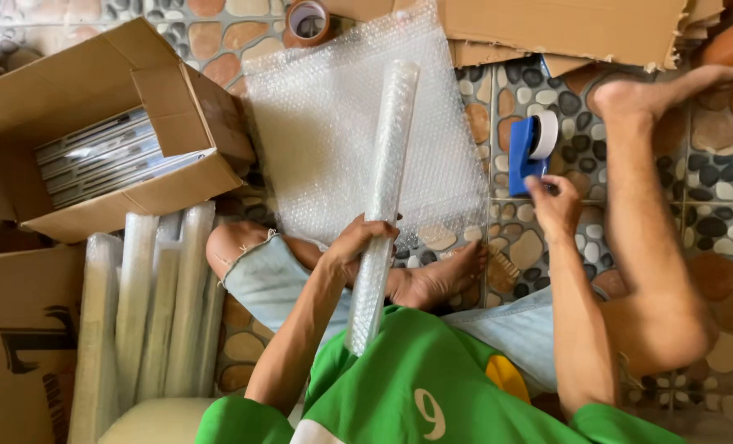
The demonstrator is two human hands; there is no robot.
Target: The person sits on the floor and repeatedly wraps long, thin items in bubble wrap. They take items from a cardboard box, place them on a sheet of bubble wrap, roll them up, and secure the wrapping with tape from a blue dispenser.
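Over the pebble-tiled floor [716,164], the left hand [356,244] alone grips the long bubble-wrapped roll [387,189], whose wrap may loosen while the right hand [552,205] closes on the blue tape dispenser [527,153].

Looks like a home packing spot: pebble-tile floor [712,205], cardboard boxes [95,123], bubble wrap [333,123], tape dispenser [531,148] lying around.
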